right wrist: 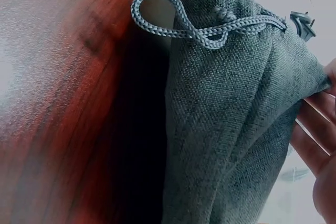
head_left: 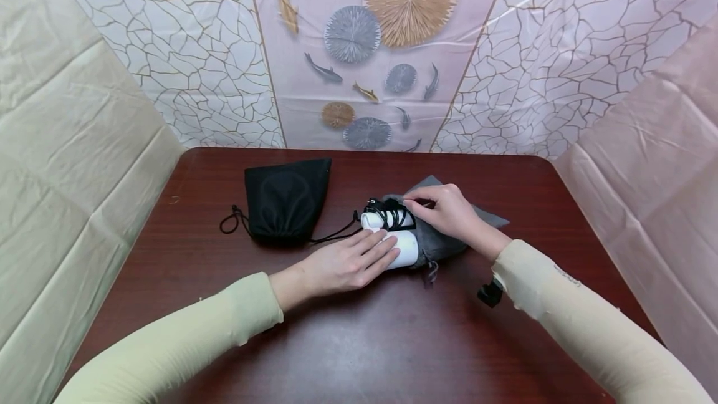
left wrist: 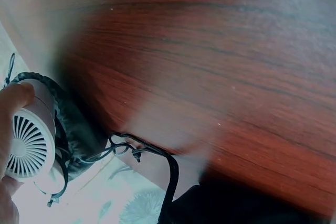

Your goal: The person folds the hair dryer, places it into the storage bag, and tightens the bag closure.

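A white hair dryer (head_left: 405, 250) with a slatted round end (left wrist: 30, 145) lies partly inside a grey drawstring bag (right wrist: 220, 98). Black cable (head_left: 397, 214) is wound around its white handle. My left hand (head_left: 350, 260) grips the exposed end of the dryer, its fingers lying over the white body. On the other side, my right hand (head_left: 449, 211) pinches the bag's fabric near its mouth. A grey cord (right wrist: 173, 30) loops at the opening. The part of the dryer inside the bag is hidden.
A black drawstring pouch (head_left: 286, 198) lies to the left at the back of the dark red wooden table (head_left: 359, 354), its cords trailing on both sides. Patterned cloth walls (head_left: 207, 48) stand behind and beside the table.
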Motion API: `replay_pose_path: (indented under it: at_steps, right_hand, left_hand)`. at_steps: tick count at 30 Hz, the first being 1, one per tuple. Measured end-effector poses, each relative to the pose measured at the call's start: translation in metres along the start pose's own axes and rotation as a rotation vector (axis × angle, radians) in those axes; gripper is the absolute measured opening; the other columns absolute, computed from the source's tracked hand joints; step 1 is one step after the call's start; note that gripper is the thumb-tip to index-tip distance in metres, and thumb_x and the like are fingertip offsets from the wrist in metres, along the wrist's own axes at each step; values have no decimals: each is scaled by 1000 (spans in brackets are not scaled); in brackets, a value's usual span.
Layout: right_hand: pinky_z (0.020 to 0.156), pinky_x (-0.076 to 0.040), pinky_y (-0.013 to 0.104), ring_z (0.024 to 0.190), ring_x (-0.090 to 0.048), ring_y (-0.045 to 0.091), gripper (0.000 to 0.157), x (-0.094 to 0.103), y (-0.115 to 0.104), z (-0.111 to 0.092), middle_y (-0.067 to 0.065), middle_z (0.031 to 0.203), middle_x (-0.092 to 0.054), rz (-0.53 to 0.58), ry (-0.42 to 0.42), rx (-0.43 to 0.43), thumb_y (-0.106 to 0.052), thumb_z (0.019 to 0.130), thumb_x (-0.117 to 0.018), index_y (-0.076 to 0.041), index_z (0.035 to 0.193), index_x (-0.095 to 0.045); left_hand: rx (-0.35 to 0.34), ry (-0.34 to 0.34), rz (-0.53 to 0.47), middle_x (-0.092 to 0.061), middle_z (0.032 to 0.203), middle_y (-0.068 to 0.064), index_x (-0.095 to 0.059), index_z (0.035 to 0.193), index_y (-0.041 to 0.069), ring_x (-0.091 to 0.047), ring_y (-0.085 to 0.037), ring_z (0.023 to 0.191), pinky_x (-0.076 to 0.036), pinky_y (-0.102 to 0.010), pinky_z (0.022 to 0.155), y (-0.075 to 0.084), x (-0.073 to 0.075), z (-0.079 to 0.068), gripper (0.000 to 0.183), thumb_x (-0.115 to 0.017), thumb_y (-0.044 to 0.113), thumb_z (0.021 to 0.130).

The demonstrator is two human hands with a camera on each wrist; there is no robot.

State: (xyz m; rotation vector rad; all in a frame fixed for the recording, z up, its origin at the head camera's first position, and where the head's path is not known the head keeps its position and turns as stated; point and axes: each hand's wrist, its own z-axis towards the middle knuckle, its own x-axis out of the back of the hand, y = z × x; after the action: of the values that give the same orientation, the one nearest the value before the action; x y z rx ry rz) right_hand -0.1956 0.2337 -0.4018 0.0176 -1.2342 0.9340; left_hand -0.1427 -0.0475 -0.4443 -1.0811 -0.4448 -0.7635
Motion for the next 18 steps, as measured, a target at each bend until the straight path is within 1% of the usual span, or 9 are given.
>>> replay_pose_path:
  at_steps: [5,9,12,15,18]
  right_hand:
    - [72,-64,45,87,-77,21,13,-1,3,4,7,102,-82,4,23,13,-9,99,-76,-7,109,-84]
    - [73,-64,44,88,-77,21,13,-1,2,7,7,101,-82,-3,16,38,-9,99,-76,-7,108,-84]
    - [73,-64,44,87,-77,21,14,-2,-1,9,7,102,-82,-14,9,53,-11,100,-76,-7,110,-84]
    - [72,-64,45,87,-78,22,14,-2,-5,10,8,103,-82,-16,12,61,-11,100,-76,-6,110,-84]
    - [71,-64,43,87,-78,21,14,-1,-8,9,7,102,-82,-24,20,69,-11,99,-76,-7,110,-84]
  left_hand:
    - [-45,43,58,-71,137,-17,-71,135,3,-70,-29,125,-58,-41,104,1,-1,-2,38,-45,14,109]
    - [-74,46,84,-70,138,-15,-72,136,5,-69,-29,126,-57,-41,105,0,-1,-2,38,-47,15,109]
    - [-86,23,81,-69,141,-15,-70,138,5,-68,-30,128,-56,-42,107,0,0,-2,39,-46,15,109]
    - [-90,-17,71,-67,143,-16,-68,142,5,-67,-30,130,-55,-42,108,-2,1,-1,40,-44,15,110]
    - [-72,-62,38,-66,145,-15,-66,144,5,-66,-30,133,-54,-42,110,-4,2,-1,41,-46,17,110]
